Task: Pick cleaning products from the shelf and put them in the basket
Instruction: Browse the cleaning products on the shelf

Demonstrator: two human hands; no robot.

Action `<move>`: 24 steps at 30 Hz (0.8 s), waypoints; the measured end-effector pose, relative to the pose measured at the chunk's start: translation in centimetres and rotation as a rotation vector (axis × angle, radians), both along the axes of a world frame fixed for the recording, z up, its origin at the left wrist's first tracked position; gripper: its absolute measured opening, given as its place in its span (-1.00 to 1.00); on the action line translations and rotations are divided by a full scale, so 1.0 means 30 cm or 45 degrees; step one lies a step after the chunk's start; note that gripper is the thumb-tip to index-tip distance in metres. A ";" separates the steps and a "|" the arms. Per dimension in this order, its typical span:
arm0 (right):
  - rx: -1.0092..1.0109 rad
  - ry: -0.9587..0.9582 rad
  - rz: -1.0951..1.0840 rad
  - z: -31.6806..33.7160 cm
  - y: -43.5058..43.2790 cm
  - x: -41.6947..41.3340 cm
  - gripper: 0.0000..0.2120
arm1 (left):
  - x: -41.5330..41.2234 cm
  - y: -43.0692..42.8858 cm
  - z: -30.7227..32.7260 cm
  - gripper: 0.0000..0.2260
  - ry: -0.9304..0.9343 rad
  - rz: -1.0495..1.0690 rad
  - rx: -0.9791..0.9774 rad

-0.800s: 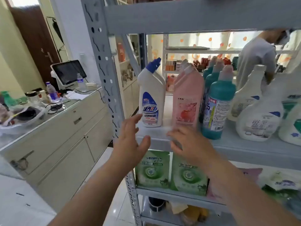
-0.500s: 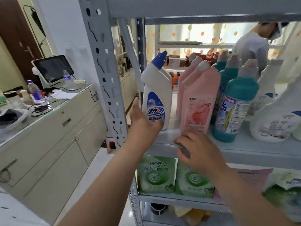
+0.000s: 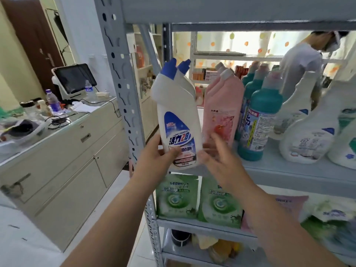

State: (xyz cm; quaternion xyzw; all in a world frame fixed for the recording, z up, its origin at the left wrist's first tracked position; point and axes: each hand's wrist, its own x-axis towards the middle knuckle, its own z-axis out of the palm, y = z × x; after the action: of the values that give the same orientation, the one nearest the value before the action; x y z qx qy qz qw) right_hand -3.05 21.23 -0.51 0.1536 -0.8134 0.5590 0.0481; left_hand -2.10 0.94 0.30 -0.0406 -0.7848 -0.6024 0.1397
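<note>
left hand (image 3: 154, 153) grips bottle (image 3: 178, 120) – "活力28" | right hand (image 3: 217, 157) fingers spread – blurred

The right hand (image 3: 217, 151) is smeared by motion, so whether its fingers touch the white bottle (image 3: 178, 120) just left of it cannot be told. The left hand (image 3: 154, 153) covers that bottle's lower left corner, and its label's small print is unreadable. Past the right hand, the pink bottle (image 3: 221, 110) is soft-edged, its base hidden. Far right, spray bottles (image 3: 310, 135) run off the frame edge.
</note>
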 end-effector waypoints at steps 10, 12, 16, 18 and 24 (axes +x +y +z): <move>-0.369 -0.417 0.364 -0.244 0.162 0.357 -0.36 | 0.520 0.145 -0.263 -0.61 -0.276 0.050 0.132; -0.448 -0.467 0.358 -0.298 0.174 0.423 -0.35 | 0.602 0.168 -0.317 -0.58 -0.298 0.090 0.087; -0.543 -0.463 0.356 -0.366 0.166 0.549 -0.39 | 0.747 0.193 -0.378 -0.39 -0.302 0.120 -0.037; -0.567 -0.441 0.351 -0.393 0.154 0.605 -0.48 | 0.793 0.202 -0.411 -0.13 -0.316 0.039 -0.099; -0.442 -0.429 0.336 -0.414 0.136 0.707 -0.57 | 0.841 0.225 -0.470 -0.06 -0.188 0.135 -0.170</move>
State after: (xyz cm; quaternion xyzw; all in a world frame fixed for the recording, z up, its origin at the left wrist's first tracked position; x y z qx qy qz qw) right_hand 18.15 25.31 -12.94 0.1526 -0.6749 0.7091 -0.1357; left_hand 23.14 7.68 -13.81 0.0365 -0.8325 -0.5418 0.1102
